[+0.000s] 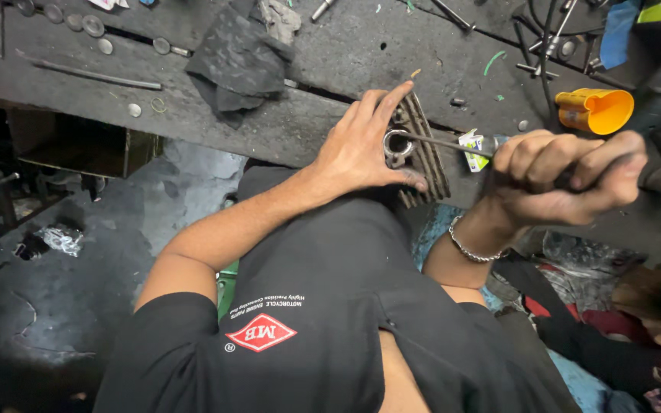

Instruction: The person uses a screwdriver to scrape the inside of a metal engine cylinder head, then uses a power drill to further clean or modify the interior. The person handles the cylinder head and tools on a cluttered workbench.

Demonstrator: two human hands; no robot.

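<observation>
A finned metal engine part rests against the front edge of the dark workbench. My left hand is spread over it and holds it steady, thumb along its lower side. My right hand is closed around the handle of a long thin metal tool, whose tip sits in a round opening of the part. A metal bracelet circles my right wrist. My black shirt fills the lower middle.
A dark rag lies on the bench behind the part. An orange-yellow plastic cup lies on its side at the right. Round metal pieces, a long rod and cables are scattered at the back. Cloth heaps lie at lower right.
</observation>
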